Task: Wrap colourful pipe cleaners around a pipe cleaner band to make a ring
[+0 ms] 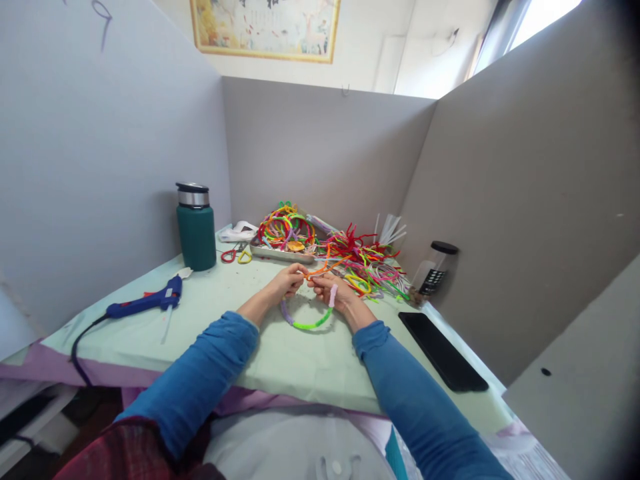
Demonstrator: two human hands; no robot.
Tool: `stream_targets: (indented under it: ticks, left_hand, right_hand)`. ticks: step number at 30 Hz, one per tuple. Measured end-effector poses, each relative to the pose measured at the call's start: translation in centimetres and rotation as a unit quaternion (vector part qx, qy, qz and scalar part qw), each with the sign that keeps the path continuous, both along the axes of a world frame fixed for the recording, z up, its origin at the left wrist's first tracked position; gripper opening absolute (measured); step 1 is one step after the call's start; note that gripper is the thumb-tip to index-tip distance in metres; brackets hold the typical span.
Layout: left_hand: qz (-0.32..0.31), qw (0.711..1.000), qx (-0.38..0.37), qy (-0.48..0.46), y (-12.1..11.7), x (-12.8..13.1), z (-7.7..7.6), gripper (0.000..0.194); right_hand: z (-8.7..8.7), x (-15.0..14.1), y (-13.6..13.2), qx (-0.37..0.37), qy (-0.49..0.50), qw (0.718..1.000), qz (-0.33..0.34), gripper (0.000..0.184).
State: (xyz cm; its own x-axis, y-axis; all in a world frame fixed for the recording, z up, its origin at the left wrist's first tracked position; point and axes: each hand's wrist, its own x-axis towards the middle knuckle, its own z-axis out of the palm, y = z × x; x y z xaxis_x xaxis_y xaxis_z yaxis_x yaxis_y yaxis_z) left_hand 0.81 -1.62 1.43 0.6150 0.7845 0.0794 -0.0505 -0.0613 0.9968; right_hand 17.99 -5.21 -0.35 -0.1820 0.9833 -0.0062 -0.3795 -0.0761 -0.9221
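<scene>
A hoop (312, 327) with fuzzy purple, green and pale pink sections hangs between my hands, just over the table. At its far side, my left hand (287, 283) is closed in a pinch around the hoop and the near end of an orange pipe cleaner (324, 268). My right hand (339, 295) is closed close beside it, fingertips pressed at the same spot, with the pale pink section in front of its palm. Loose ends of the orange pipe cleaner stretch away to the right and upward. My fingers partly hide the exact grip.
A metal tray (280, 254) of colourful hoops stands at the back, beside a heap of loose pipe cleaners (357, 250). On the left are a green bottle (196, 233), a corded blue glue gun (150, 300) and scissors (244, 257). A black phone (443, 350) and clear jar (433, 270) are right.
</scene>
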Motion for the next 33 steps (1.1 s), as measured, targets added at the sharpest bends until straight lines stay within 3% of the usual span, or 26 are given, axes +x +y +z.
stream_targets:
  ticks: [11, 19, 27, 33]
  left_hand:
    - [0.031, 0.999, -0.022, 0.032, -0.13, 0.40, 0.14, 0.010]
    - [0.082, 0.991, 0.031, 0.105, 0.07, 0.61, -0.13, 0.018]
    - [0.119, 0.968, 0.146, 0.168, 0.58, 0.80, -0.71, 0.018]
    - [0.108, 0.976, 0.131, 0.134, 0.24, 0.88, -0.46, 0.010]
  right_hand:
    - [-0.05, 0.00, 0.08, 0.023, -0.020, 1.000, -0.002, 0.017]
    - [0.09, -0.61, -0.18, 0.039, -0.066, 0.997, -0.011, 0.017]
    - [-0.19, -0.81, -0.10, 0.053, -0.091, 0.994, -0.021, 0.022]
    - [-0.40, -0.68, 0.07, 0.061, -0.087, 0.994, -0.024, 0.021]
